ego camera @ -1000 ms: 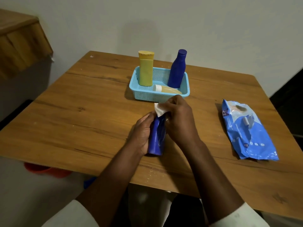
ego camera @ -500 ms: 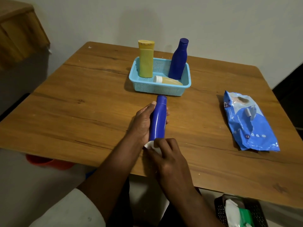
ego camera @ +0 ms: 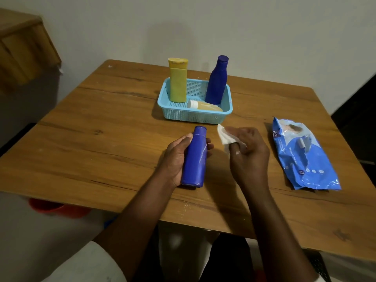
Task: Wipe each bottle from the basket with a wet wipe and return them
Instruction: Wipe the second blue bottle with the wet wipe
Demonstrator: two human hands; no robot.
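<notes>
Currently one blue bottle (ego camera: 194, 159) is gripped by the left hand (ego camera: 179, 157) over the table (ego camera: 101, 139), outside the basket (ego camera: 195, 116). A wet wipe (ego camera: 224, 137) is pinched by the right hand (ego camera: 247, 153), apart from it. Three bottles are seen in the basket; return judged pending.

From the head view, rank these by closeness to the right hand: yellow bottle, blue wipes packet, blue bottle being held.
1. Blue plastic bottle, just left of the right hand, in the left hand.
2. Blue wipes packet, to its right.
3. Yellow bottle, upright in the basket's far left.
</notes>
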